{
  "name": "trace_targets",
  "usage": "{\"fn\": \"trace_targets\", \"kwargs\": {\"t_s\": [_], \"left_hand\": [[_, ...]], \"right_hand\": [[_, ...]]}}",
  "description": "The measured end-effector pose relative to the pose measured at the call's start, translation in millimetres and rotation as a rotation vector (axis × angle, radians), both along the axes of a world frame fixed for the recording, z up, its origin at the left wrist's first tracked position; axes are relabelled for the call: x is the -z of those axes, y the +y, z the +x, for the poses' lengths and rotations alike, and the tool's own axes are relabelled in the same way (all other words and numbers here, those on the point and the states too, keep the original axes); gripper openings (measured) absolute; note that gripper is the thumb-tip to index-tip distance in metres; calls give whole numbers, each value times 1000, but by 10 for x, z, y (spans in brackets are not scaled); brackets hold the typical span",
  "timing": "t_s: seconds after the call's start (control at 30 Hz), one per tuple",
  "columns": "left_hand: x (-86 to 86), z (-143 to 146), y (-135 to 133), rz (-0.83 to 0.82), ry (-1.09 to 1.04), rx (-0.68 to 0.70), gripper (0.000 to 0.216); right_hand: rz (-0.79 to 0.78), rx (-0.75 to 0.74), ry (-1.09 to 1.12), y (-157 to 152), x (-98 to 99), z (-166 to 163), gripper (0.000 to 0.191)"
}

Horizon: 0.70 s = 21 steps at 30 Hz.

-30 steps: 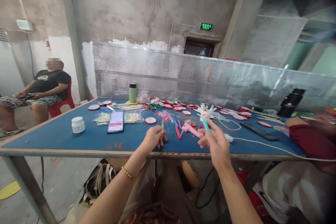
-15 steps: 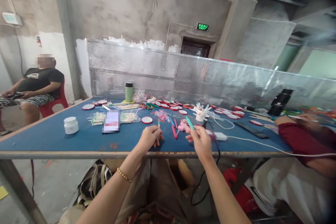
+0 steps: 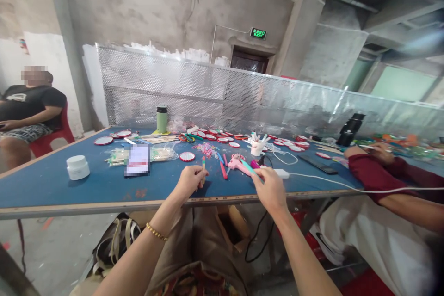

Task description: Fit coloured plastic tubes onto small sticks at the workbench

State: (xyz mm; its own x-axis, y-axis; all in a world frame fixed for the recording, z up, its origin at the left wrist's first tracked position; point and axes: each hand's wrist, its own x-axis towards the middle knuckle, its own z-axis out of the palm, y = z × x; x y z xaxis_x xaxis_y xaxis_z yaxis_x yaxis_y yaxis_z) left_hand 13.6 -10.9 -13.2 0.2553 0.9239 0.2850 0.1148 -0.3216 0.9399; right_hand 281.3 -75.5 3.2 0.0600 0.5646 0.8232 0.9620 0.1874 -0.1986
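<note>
My left hand [image 3: 190,181], above the table's front edge, pinches a short wooden stick [image 3: 203,166] upright; its top has coloured bands, and its lower part is hidden by my fingers. My right hand [image 3: 272,188] has its fingers closed round a slim teal pen-like stick [image 3: 247,167]. The tip of this stick points up and left, over or beside a pink glue gun [image 3: 237,163]. I cannot tell whether the two touch. Between my hands lie a red stick [image 3: 223,171] and a blue one. Behind them is a pile of small colourful bands [image 3: 208,150].
A white jar [image 3: 78,168], a phone-like screen [image 3: 138,161] and bagged wooden sticks [image 3: 164,154] lie left. Red-rimmed discs [image 3: 187,157] spread along the back, near a white cup [image 3: 256,149] of sticks. A white cable [image 3: 322,179] crosses right, towards a co-worker's sleeve [image 3: 371,169].
My right hand has lowered the teal stick from upright to a slant towards the pink glue gun. My left hand keeps its stick upright. The view has shifted to the right.
</note>
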Motion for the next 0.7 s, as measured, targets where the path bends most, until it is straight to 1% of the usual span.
{"fn": "trace_targets", "kwargs": {"t_s": [0.07, 0.17, 0.27, 0.4, 0.47, 0.57, 0.7], "left_hand": [[-2, 7, -5, -6, -27, -8, 20], [-6, 15, -8, -9, -53, 2, 19], [-14, 19, -10, -18, -50, 9, 18], [-47, 18, -36, -30, -50, -23, 16], [-66, 17, -54, -32, -51, -19, 16], [-81, 18, -67, -40, -43, -22, 14], [-81, 25, -62, -32, -37, -32, 14]], "right_hand": [[-70, 3, -31, 2, 34, -39, 24], [-171, 85, -74, 43, 54, -143, 17], [-269, 161, -124, 92, 20, -273, 12], [-340, 184, -143, 154, -41, -430, 13], [-362, 197, -146, 189, -33, -466, 13], [-367, 195, -138, 233, 47, -433, 13], [-307, 148, -132, 257, 163, -311, 15]]}}
